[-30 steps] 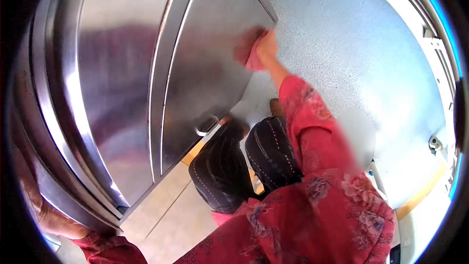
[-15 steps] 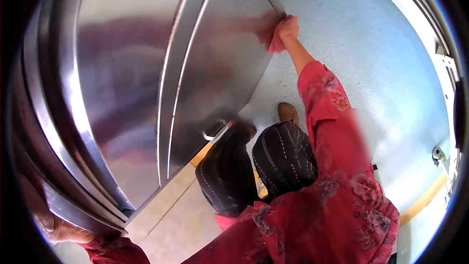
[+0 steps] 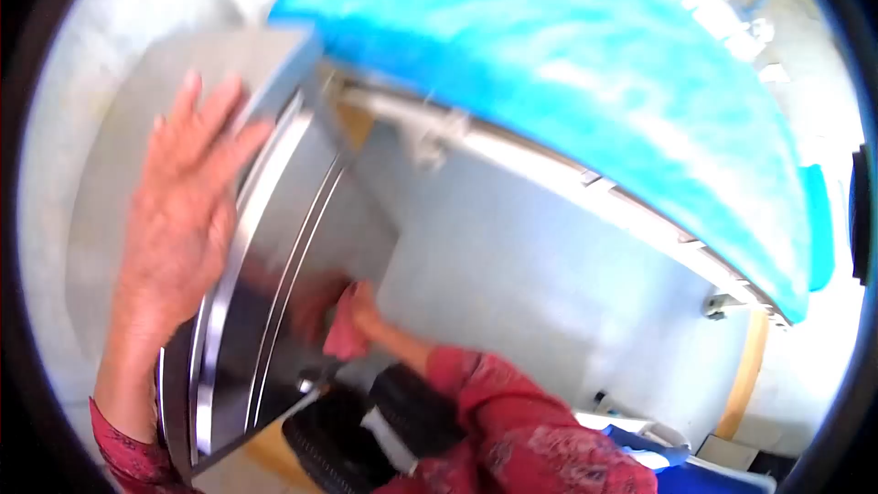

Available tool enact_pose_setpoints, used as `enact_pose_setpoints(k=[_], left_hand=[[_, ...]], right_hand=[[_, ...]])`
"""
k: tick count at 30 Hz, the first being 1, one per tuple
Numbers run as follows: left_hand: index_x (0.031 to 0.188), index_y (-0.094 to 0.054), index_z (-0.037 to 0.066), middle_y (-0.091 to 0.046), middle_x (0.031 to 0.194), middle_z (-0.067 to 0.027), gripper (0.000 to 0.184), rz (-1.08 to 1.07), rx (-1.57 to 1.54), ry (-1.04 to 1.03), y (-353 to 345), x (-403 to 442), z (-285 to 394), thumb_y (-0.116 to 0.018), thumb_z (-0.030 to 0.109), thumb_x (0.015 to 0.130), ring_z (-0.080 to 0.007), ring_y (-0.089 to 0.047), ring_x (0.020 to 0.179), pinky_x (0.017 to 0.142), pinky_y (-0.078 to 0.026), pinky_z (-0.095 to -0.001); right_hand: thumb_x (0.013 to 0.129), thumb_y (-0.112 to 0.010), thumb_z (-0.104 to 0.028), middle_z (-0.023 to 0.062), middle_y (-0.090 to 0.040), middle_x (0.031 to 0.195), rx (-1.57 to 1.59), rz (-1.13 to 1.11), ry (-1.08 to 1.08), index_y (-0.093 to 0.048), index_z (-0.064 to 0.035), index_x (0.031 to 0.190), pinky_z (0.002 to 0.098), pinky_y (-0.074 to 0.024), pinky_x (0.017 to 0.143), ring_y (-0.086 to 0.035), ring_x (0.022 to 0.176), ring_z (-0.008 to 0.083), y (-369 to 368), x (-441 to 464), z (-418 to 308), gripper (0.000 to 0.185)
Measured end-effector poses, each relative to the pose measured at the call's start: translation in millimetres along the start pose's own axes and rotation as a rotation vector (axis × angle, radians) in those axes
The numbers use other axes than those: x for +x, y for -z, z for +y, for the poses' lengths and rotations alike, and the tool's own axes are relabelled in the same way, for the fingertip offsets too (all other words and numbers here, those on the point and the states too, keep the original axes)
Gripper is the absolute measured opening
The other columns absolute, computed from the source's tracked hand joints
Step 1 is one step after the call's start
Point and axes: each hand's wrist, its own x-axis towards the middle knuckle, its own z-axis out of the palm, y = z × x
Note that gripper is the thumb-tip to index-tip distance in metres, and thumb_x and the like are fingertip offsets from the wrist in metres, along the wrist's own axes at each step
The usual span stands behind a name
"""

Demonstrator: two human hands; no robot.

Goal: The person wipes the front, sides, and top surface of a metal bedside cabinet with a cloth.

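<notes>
A metal cabinet [image 3: 315,220] with shiny vertical trim stands at the left, its grey top [image 3: 110,247] showing. My left hand [image 3: 183,192] rests on or just over the top near its front edge, fingers spread. Lower down, my right hand [image 3: 363,309] is closed on a pink cloth [image 3: 344,329] against the cabinet's front panel, near its right side. The cloth's reflection shows in the metal. A handle [image 3: 306,386] sits below the cloth, close to my knees.
A bed-like frame [image 3: 549,165] with a bright blue cover [image 3: 549,46] runs from upper centre to the right. Behind the cabinet front is a grey-blue wall or panel [image 3: 494,265]. Blue and white items [image 3: 640,448] lie at the lower right.
The view has tilted up, bringing the blue cover and cabinet top into sight. My left hand now shows over the top, fingers spread. My right hand still holds the cloth on the front panel.
</notes>
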Motion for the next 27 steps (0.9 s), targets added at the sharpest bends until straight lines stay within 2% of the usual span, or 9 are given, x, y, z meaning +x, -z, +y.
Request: enact_pose_setpoints(k=[1,4,9,11,14,18,20,23,27], left_hand=[[0.135,-0.064,0.011,-0.042,0.160,-0.0123,0.057,0.016,-0.023,0.004,5.4,-0.6,0.3,-0.054,-0.011,0.084,-0.0354,-0.027,0.154,0.124,-0.023,-0.0555],[0.132,-0.065,0.010,-0.042,0.159,-0.0139,0.051,0.099,-0.057,-0.049,5.0,-2.7,-2.9,-0.054,-0.009,0.086,-0.0406,-0.029,0.152,0.122,-0.025,-0.0599],[0.124,-0.065,0.008,-0.049,0.149,-0.0151,0.041,0.198,-0.065,-0.136,-6.3,-5.6,-11.7,-0.057,-0.003,0.086,-0.0428,-0.035,0.147,0.117,-0.030,-0.0634],[0.118,-0.069,0.011,-0.051,0.147,-0.0154,0.030,0.288,-0.004,-0.165,-14.1,-5.0,-16.7,-0.060,0.007,0.090,-0.0421,-0.040,0.144,0.112,-0.036,-0.0633],[0.116,-0.069,0.012,-0.051,0.146,-0.0153,0.027,0.257,-0.038,-0.173,-7.2,-15.0,-24.6,-0.061,0.008,0.090,-0.0428,-0.043,0.141,0.109,-0.038,-0.0626],[0.115,-0.071,0.012,-0.051,0.146,-0.0158,0.028,0.297,-0.062,-0.171,-15.3,-14.8,-26.4,-0.062,0.008,0.089,-0.0434,-0.043,0.140,0.110,-0.037,-0.0632],[0.116,-0.072,0.012,-0.051,0.147,-0.0163,0.028,0.240,-0.047,-0.153,-11.7,-16.0,-28.2,-0.063,0.008,0.089,-0.0432,-0.042,0.141,0.110,-0.036,-0.0634],[0.118,-0.072,0.014,-0.050,0.148,-0.0164,0.030,0.241,-0.049,-0.135,-11.1,-14.1,-26.9,-0.064,0.009,0.090,-0.0422,-0.042,0.142,0.112,-0.035,-0.0627],[0.119,-0.072,0.015,-0.050,0.149,-0.0162,0.031,0.199,-0.048,-0.135,-6.2,-15.3,-26.4,-0.065,0.010,0.090,-0.0409,-0.040,0.144,0.113,-0.035,-0.0617]], right_hand=[[0.104,-0.047,-0.024,0.0244,-0.061,0.115,0.083,-0.081,0.359,-0.049,-0.0010,0.126,0.0504,-0.0466,0.098,-0.059,0.110,0.0429,65.9,-41.7,-46.0,0.032],[0.102,-0.051,-0.018,0.0226,-0.062,0.112,0.149,-0.041,0.732,-0.051,-0.0072,0.129,0.0467,-0.0500,0.091,-0.062,0.103,0.0412,127.4,-128.8,-116.2,0.029],[0.096,-0.057,-0.020,0.0210,-0.064,0.109,-0.402,-0.423,0.840,-0.058,-0.0093,0.129,0.0482,-0.0501,0.084,-0.065,0.105,0.0388,187.9,-235.5,-72.9,0.035],[0.090,-0.060,-0.019,0.0161,-0.064,0.110,-0.768,-0.242,1.302,-0.058,-0.0084,0.130,0.0480,-0.0460,0.091,-0.061,0.111,0.0345,213.0,-270.5,-61.0,0.042],[0.088,-0.060,-0.019,0.0122,-0.064,0.112,-0.724,-0.008,1.198,-0.058,-0.0074,0.127,0.0480,-0.0417,0.097,-0.058,0.113,0.0327,209.5,-299.7,-60.9,0.040],[0.089,-0.062,-0.019,0.0129,-0.063,0.112,-0.781,-0.049,1.245,-0.058,-0.0073,0.125,0.0469,-0.0428,0.097,-0.059,0.108,0.0336,205.7,-298.2,-85.8,0.039],[0.088,-0.066,-0.024,0.0109,-0.064,0.097,-0.890,-0.039,1.275,-0.062,-0.0126,0.114,0.0457,-0.0433,0.088,-0.061,0.100,0.0324,195.9,-290.0,-92.5,0.029],[0.088,-0.067,-0.020,0.0142,-0.063,0.109,-0.919,-0.267,1.092,-0.057,-0.0080,0.124,0.0459,-0.0432,0.097,-0.059,0.106,0.0350,205.3,-284.2,-102.8,0.040],[0.087,-0.069,-0.021,0.0150,-0.062,0.106,-0.963,-0.240,1.094,-0.056,-0.0076,0.125,0.0460,-0.0433,0.097,-0.059,0.104,0.0358,204.5,-282.2,-106.6,0.042]])
